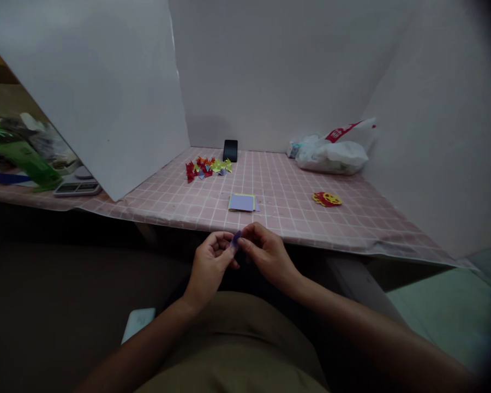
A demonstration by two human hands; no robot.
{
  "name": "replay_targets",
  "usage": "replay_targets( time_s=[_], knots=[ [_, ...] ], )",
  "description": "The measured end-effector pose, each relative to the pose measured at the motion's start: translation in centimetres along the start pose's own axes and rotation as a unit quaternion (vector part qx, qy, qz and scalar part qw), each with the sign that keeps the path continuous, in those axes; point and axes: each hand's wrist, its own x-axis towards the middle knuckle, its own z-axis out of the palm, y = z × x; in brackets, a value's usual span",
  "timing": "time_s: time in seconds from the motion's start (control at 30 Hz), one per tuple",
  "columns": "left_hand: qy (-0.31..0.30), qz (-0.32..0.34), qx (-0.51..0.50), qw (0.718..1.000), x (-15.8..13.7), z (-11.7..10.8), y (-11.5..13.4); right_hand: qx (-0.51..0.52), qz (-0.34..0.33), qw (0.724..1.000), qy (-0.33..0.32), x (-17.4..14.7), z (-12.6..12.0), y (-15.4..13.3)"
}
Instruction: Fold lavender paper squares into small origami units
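A small folded piece of purple paper (235, 239) is pinched between my two hands, just in front of the table's near edge. My left hand (213, 257) grips its lower left part between thumb and fingers. With thumb and forefinger, my right hand (267, 252) holds its upper right side. Beyond the hands lies a stack of paper squares (241, 203), lilac on top with yellow showing beneath. Farther back on the left sits a cluster of small folded paper figures (207, 167) in red, orange, yellow and lilac.
A pink checked cloth (278, 188) covers the table. Red and yellow cut-out pieces (327, 199) lie to the right. A black phone-like object (230, 150) and a white plastic bag (333, 155) stand at the back. White panels enclose the area; a scale (77, 187) and green bottle (24, 155) are outside, left.
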Motion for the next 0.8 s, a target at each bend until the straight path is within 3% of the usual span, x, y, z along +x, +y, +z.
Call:
replay_targets(
  time_s=[0.4, 0.8],
  knots=[
    [-0.009, 0.001, 0.017, 1.000, 0.02, 0.05, -0.18, 0.048, 0.025, 0.999, 0.002, 0.06, 0.04, -0.23],
    [-0.010, -0.004, 0.024, 1.000, 0.01, 0.19, -0.09, 0.030, 0.034, 0.999, 0.008, 0.24, -0.09, -0.38]
  ],
)
